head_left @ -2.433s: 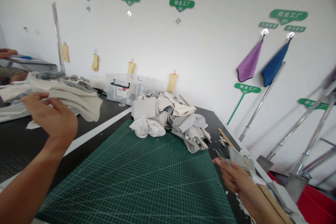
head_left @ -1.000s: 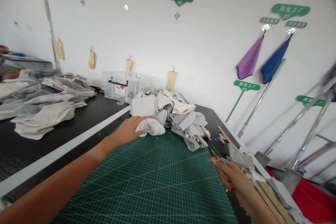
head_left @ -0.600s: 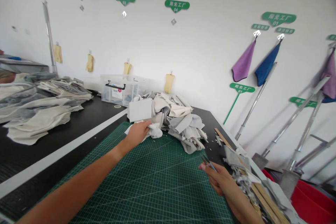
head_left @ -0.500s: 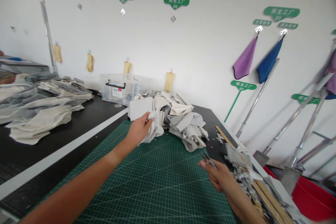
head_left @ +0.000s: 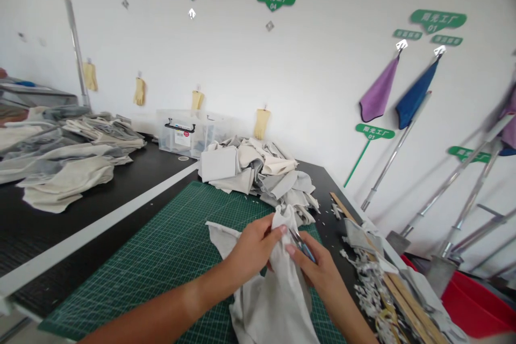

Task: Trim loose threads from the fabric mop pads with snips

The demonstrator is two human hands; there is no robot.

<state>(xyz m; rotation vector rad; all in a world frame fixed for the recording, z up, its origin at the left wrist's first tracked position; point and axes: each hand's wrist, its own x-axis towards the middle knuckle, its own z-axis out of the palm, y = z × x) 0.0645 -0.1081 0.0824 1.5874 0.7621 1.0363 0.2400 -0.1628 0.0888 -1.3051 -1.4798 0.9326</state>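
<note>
In the head view, the left hand has a firm grip on a crumpled off-white cloth, pinching it near its raised upper end, while the rest of the piece drapes down over the mat. The right hand has a closed grip on a pair of small scissors with blue handles, and their metal blades point up and to the left, just beside the cloth. Whether the blades touch it cannot be told. The cloth hangs between the hands, over a green cutting mat printed with a grid, which lies on a black worktop. Just beyond the hands sits a heap of grey and cream cloth offcuts. To the right of the mat, a wooden strip runs along the worktop edge, with white shredded scraps lying beside it. Further left are a clear plastic storage box and stacked grey and cream cloths, and a red tub stands low at the right
</note>
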